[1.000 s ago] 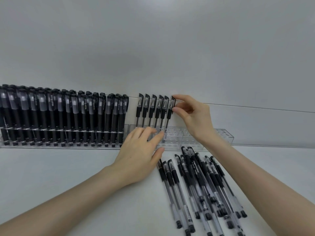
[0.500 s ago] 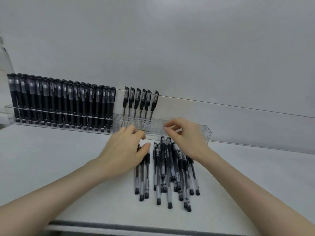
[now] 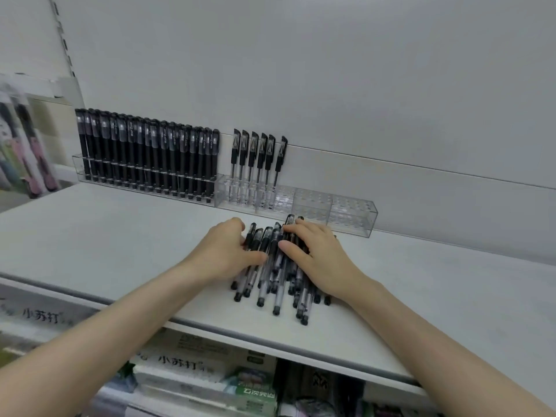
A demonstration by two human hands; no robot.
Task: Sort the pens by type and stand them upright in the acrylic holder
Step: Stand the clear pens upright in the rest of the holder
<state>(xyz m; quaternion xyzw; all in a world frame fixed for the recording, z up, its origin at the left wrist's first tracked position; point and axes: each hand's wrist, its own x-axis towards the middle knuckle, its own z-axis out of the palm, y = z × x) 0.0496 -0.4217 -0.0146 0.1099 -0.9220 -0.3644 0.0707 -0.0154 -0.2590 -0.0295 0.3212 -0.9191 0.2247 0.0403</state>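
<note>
Pens [image 3: 264,285] lie loose under left hand [image 3: 224,251] and right hand [image 3: 319,257] before acrylic holder [image 3: 352,219].

Holder [image 3: 352,218] clear glossy acrylic; loose pens [image 3: 276,284] clear plastic w/ blk caps; shelf [image 3: 120,236] matt white.

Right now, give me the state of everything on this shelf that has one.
Acrylic holder, left end full, right compartments empty.
Black-barrel pens, upright in the holder's left section.
Six clear-barrel pens, upright just right of them.
Loose clear-barrel pens, lying in a pile on the shelf.
Left hand, resting on the pile's left side; grip unclear.
Right hand, on the pile's right side, fingers over pens; grip unclear.
</note>
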